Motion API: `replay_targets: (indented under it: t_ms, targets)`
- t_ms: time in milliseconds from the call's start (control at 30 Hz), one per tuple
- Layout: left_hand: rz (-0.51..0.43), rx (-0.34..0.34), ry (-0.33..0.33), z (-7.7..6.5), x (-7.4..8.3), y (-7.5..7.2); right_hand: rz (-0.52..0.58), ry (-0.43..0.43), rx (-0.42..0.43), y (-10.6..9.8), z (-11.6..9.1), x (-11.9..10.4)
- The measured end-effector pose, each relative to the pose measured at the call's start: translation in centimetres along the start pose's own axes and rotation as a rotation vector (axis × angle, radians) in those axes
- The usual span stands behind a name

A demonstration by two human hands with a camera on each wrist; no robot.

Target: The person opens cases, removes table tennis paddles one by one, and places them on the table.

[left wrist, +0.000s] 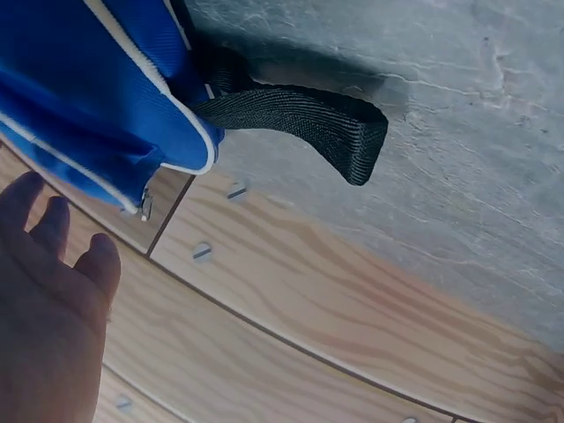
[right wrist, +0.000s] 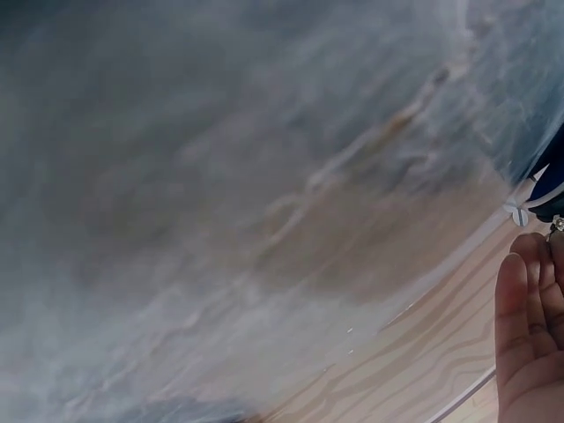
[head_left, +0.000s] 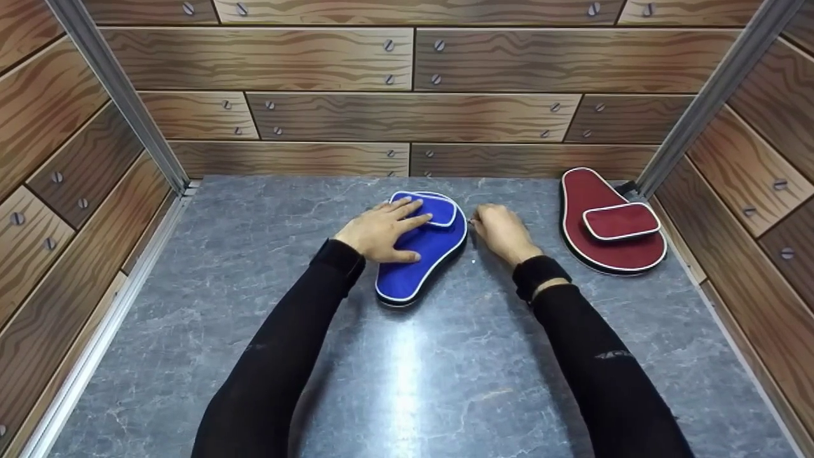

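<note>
A blue paddle-shaped case (head_left: 413,273) with white piping lies on the grey tabletop, its narrow end toward me. My left hand (head_left: 381,232) rests on it with spread fingers, partly over its small front pocket (head_left: 439,208). In the left wrist view a black strap loop (left wrist: 300,115) sticks out from the blue case (left wrist: 79,70), and a small metal zipper pull (left wrist: 146,205) hangs at the pocket's corner. At the case's right edge my right hand (head_left: 502,232) has curled fingers and pinches a metal zipper pull (right wrist: 558,224), which is partly hidden.
A dark red case (head_left: 591,251) of the same shape, with its own front pocket (head_left: 622,221), lies at the back right near the metal corner post (head_left: 693,108). Wood-patterned panels (head_left: 331,60) wall in the grey tabletop (head_left: 254,267) at the back and both sides.
</note>
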State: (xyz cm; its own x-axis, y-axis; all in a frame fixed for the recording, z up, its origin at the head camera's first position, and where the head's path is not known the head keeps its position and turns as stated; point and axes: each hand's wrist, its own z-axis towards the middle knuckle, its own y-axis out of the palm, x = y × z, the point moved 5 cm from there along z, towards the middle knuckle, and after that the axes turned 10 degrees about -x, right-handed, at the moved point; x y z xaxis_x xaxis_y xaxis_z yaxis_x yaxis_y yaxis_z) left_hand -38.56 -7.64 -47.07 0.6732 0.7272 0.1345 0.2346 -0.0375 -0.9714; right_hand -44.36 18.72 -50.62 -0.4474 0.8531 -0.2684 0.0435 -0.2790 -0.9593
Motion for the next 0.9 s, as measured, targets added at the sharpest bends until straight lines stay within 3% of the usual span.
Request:
replay_targets:
  t_ms: [500, 900]
  targets:
    - [0.024, -0.061, 0.036, 1.10, 0.60, 0.40, 0.021, 0.005, -0.038, 0.68, 0.96, -0.21]
    - [0.021, -0.042, 0.002, 1.12, 0.67, 0.42, 0.044, 0.002, -0.072, 0.26, 0.54, -0.51]
